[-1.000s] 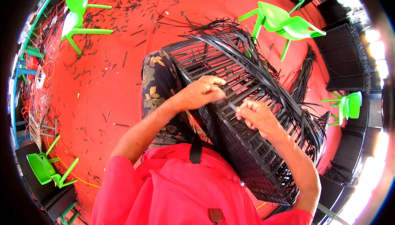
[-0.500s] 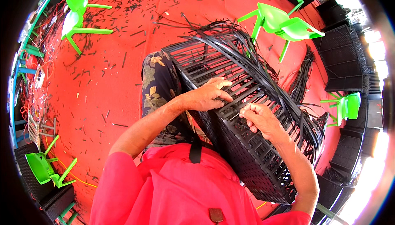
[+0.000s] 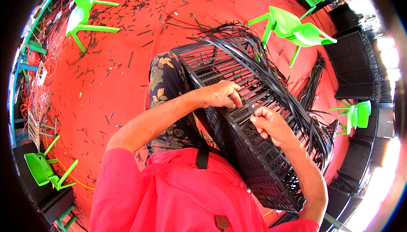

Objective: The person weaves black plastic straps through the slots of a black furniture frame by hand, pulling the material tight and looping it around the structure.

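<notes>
Fingers (image 3: 232,97) of both hands are curled and pinched on strands of a half-woven black wicker frame (image 3: 254,164), loose strips (image 3: 254,50) fanned from its far end.

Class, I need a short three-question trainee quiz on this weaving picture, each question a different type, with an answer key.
1. True or false: both hands touch the black woven frame.
2. Which colour are the plastic chairs? A blue, B green, C white.
3. What litters the red floor?

Key: 1 true: left hand and right hand rest on it. 2 B. 3 Short black strip offcuts.
</notes>
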Demonstrator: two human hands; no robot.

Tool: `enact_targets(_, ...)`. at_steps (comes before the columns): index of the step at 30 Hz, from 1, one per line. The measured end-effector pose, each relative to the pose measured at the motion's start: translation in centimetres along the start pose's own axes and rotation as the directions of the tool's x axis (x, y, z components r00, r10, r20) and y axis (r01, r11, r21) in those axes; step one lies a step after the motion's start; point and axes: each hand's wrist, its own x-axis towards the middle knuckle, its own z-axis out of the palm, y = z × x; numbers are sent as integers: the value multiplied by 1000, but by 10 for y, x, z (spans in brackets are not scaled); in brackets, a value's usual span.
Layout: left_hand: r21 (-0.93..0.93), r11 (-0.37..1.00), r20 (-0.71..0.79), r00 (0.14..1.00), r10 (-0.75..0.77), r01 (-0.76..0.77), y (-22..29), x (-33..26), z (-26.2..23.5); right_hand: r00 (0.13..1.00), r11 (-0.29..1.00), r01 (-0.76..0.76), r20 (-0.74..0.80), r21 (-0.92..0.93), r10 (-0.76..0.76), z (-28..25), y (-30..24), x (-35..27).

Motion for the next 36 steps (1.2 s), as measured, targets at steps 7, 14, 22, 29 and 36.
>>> enact_targets(7, -80, 995, 91, 994, -53, 60, -6, 22, -2, 999, 995, 7, -47, 98, -3, 3, -4, -2)
enact_targets(14, 143, 989, -99, 995, -13, 27, 1, 22, 10, 998, 998, -62, 0, -32, 62, 0, 1, 4)
enact_targets(22, -208, 969, -62, 987, -147, 131, -5, 18, 11, 980, 953, -165, 69, -252, 188, -7, -13, 22)
enact_targets(29, 39, 998, -40, 998, 52, -50, -5, 17, 4, 954, 925, -85, 238, -371, 183, -13, -17, 31)
enact_targets(36, 370, 907, -51, 971, 233, -199, -15, 21, 11, 985, 865, -76, 95, -496, 141, -12, -8, 26)
